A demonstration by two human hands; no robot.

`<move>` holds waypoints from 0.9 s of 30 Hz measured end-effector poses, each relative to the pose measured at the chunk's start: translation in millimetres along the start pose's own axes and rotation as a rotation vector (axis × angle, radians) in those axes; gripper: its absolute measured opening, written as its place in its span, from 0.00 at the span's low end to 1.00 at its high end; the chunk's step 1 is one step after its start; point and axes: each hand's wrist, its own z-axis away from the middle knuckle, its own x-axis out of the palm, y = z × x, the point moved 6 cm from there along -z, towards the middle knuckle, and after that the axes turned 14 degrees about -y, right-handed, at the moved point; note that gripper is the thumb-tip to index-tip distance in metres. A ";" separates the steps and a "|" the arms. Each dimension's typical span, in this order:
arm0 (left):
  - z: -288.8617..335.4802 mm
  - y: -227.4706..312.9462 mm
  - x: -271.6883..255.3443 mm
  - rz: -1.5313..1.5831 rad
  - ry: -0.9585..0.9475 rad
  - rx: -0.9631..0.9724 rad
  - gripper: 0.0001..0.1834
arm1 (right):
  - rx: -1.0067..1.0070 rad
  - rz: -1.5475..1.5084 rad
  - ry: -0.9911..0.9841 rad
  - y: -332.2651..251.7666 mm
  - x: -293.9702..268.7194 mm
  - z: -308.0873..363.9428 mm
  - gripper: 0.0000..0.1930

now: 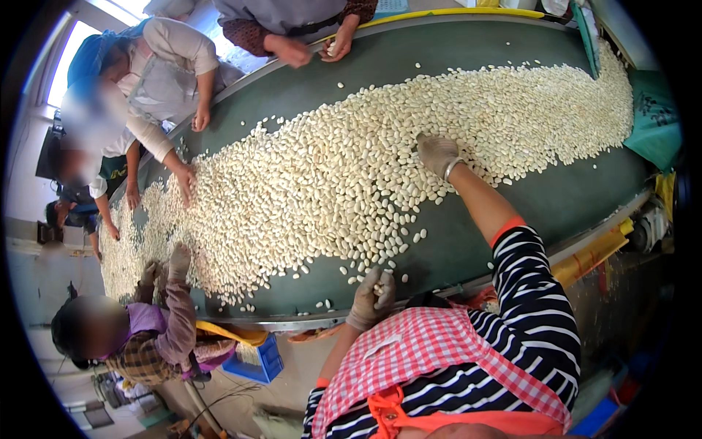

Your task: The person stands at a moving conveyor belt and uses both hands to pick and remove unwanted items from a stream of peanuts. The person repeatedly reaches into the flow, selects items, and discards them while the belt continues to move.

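Beans [378,290] likely sit in the left hand [365,301], curled against spilling; right hand [439,154] meets the pile [307,183], grip hidden.

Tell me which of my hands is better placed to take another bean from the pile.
Probably your right hand: it reaches out to the bean pile. Your left hand is back by the near edge of the green belt, already cupping a few beans.

2 own hands [439,154], 100s beans [329,175], 1 belt [468,245], 5+ co-wkrs [150,358].
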 end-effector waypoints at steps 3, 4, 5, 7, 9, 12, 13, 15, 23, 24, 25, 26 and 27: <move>-4.1 -7.9 1.5 0.030 0.017 -0.028 0.33 | -0.105 -0.042 -0.097 -2.8 1.0 31.7 0.17; -6.5 -11.6 -1.6 0.011 -0.019 -0.018 0.32 | -0.117 -0.039 -0.054 4.4 14.9 19.2 0.17; -8.6 -12.5 1.7 0.010 -0.023 -0.004 0.32 | -0.164 -0.046 -0.055 -0.6 10.6 23.0 0.17; -13.7 -11.8 8.8 0.009 -0.029 0.025 0.31 | -0.261 -0.058 -0.060 -10.9 -0.5 34.1 0.18; -14.5 -18.2 5.2 0.015 -0.029 -0.020 0.31 | -0.398 -0.037 0.046 -31.4 0.3 28.8 0.18; -19.0 -20.5 13.2 0.039 0.025 -0.034 0.30 | -0.398 0.117 0.026 -64.5 13.8 16.3 0.15; -20.1 -20.4 16.8 0.044 -0.004 -0.006 0.29 | -0.371 0.200 -0.016 -68.0 21.5 14.8 0.14; -22.7 -22.2 22.9 0.058 -0.066 0.057 0.26 | -0.315 0.378 -0.098 -77.2 30.1 25.6 0.13; -35.1 -34.3 30.6 0.082 -0.032 0.062 0.28 | -0.474 0.117 -0.050 -55.1 48.4 71.5 0.09; -37.4 -34.6 33.9 0.117 -0.020 0.062 0.26 | -0.411 0.193 -0.104 -48.4 57.6 71.2 0.09; -40.1 -35.6 34.8 0.127 -0.020 0.069 0.26 | -0.448 0.218 -0.060 -44.7 63.1 73.5 0.09; -42.6 -37.2 35.7 0.139 -0.023 0.079 0.26 | -0.484 0.248 -0.016 -43.0 63.5 81.2 0.09; -44.4 -37.9 37.0 0.151 -0.026 0.089 0.26 | -0.521 0.276 0.029 -45.6 63.4 88.2 0.09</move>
